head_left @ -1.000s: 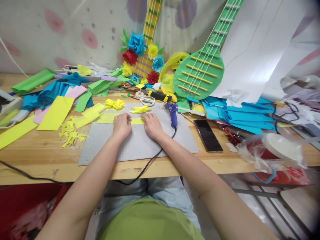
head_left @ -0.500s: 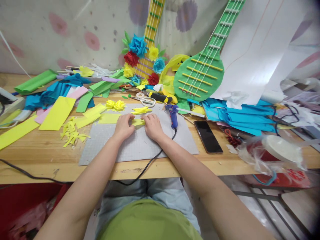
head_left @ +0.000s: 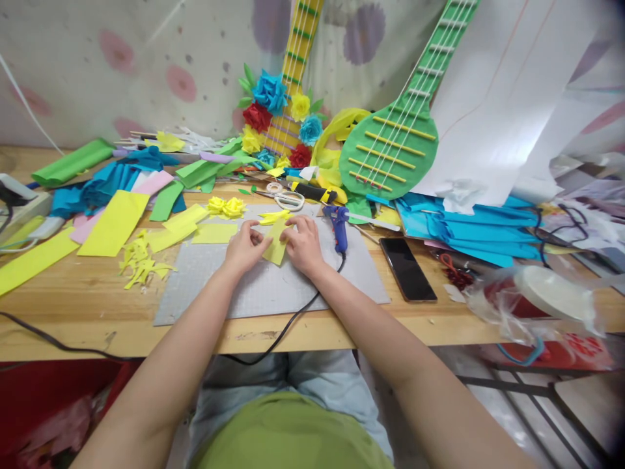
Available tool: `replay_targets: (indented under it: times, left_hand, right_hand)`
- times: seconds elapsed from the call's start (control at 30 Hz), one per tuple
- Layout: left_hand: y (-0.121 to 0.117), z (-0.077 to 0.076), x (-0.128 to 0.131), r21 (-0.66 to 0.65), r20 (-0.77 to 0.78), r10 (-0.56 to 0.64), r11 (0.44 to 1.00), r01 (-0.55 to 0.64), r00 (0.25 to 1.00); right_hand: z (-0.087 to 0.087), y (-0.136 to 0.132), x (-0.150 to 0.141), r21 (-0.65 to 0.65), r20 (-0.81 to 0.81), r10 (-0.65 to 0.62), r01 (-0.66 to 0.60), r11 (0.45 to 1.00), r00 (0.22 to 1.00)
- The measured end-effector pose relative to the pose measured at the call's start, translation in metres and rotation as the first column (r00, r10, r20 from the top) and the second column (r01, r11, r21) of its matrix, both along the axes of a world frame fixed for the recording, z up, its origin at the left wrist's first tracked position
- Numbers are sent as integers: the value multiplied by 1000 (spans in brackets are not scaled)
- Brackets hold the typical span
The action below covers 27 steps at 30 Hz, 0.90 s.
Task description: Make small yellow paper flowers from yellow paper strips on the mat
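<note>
Between my hands, a small piece of yellow crepe paper (head_left: 275,253) stands tilted above the grey cutting mat (head_left: 195,296). My right hand (head_left: 303,245) pinches its right edge. My left hand (head_left: 245,247) has its thumb and fingers closed at the paper's left side. Just beyond lie folded yellow paper pieces (head_left: 274,217) and white-handled scissors (head_left: 289,200). A blue hot glue gun (head_left: 338,228) rests right of my right hand, its black cord running to the table's front edge. Left of my left hand is a flat yellow strip (head_left: 215,233), with yellow paper flowers (head_left: 227,207) behind it.
A phone (head_left: 407,268) lies right of the mat. Blue crepe paper (head_left: 473,228) is piled behind it. At the back lean a green paper lute (head_left: 390,153) and a yellow one with flowers (head_left: 283,130). Yellow scraps (head_left: 141,260) and coloured sheets cover the left side.
The yellow paper piece, lower and mostly hidden between my hands before, is now turned upright and shows more of its face. My right hand has shifted slightly right.
</note>
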State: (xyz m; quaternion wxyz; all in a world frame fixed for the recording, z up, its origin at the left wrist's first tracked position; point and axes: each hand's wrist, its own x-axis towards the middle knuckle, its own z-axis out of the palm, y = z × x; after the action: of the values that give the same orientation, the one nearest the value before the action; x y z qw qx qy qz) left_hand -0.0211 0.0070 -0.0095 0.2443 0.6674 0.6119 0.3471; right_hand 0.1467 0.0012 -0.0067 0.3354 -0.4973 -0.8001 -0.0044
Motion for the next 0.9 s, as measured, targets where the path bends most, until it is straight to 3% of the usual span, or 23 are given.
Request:
replay_targets:
  times: [0.1, 0.4, 0.57, 0.7, 0.9]
  left_hand:
    - [-2, 0, 3, -9, -3, -26, 1000, 26, 1000]
    - [1, -3, 5, 68, -37, 92, 994, -90, 995]
    - [-5, 0, 0, 250, -234, 9, 967, 51, 972]
    - [-9, 0, -3, 259, -335, -79, 951, 172, 939]
    - [-9, 0, -2, 203, -351, -57, 970, 136, 935]
  right_hand:
    - [0, 1, 1, -30, 32, 11, -10, 1000, 999]
    - [-1, 0, 6, -154, 149, 213, -190, 970, 966]
    - [-8, 6, 11, -192, 21, 231, -223, 956, 973]
    - [-12, 10, 11, -243, -101, 199, -218, 945, 975]
    - [-11, 14, 5, -361, -171, 26, -87, 929, 985]
